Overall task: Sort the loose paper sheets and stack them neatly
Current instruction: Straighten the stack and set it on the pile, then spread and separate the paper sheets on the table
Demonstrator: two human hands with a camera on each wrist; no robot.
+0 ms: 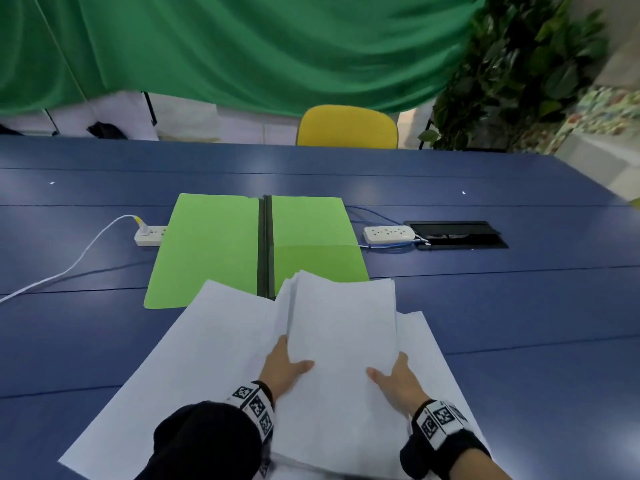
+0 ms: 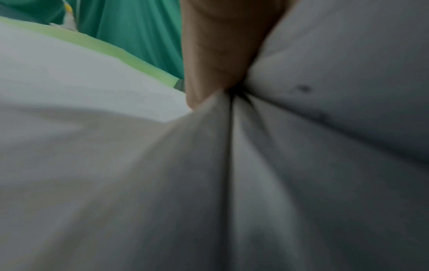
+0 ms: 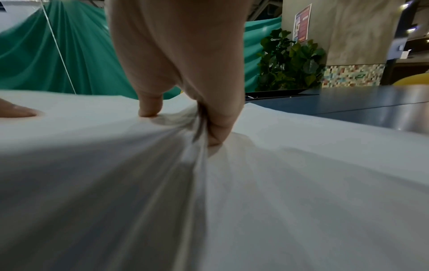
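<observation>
A bundle of white paper sheets (image 1: pixel 343 327) is raised off the blue table (image 1: pixel 519 306), its far end tipped upward. My left hand (image 1: pixel 287 365) grips the bundle's left edge, thumb on top and fingers underneath. My right hand (image 1: pixel 394 375) grips its right edge the same way. In the right wrist view the right hand (image 3: pixel 181 117) pinches the white sheets (image 3: pixel 232 183) between thumb and fingers. More loose white sheets (image 1: pixel 194 358) lie spread flat beneath. The left wrist view shows my left hand (image 2: pixel 220 55) against the bunched paper (image 2: pixel 162 183).
An open green folder (image 1: pixel 214 244) with a dark spine lies just beyond the sheets. Two white power strips (image 1: pixel 388 234) (image 1: pixel 149 233) flank it, one with a white cable running left. A black cable hatch (image 1: pixel 457 233) sits at the right. A yellow chair (image 1: pixel 346 128) stands across the table.
</observation>
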